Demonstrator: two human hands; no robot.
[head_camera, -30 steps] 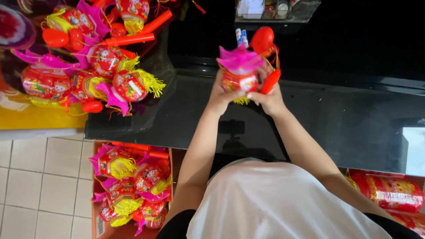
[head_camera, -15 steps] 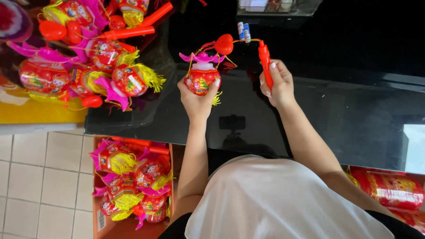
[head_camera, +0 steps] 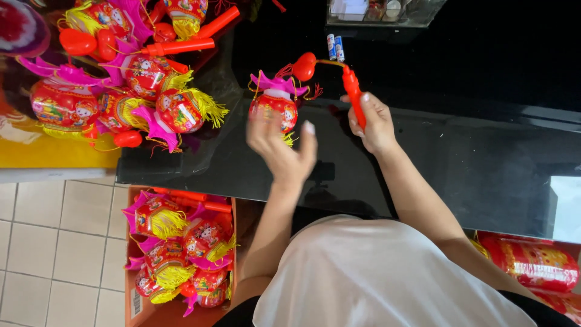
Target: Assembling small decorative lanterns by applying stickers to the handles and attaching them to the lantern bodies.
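Right hand: closed around the red handle stick, long axis pointing toward the far edge of the desk.
Lantern: hangs from the stick's tip, to the left of this hand.
Left hand: open wide, blurred, just below the lantern, nearer to it.
Left corner: pile of lanterns.

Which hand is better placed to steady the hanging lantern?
Left. The left hand is open right beside the red lantern, while the right hand is occupied gripping the orange handle stick it hangs from.
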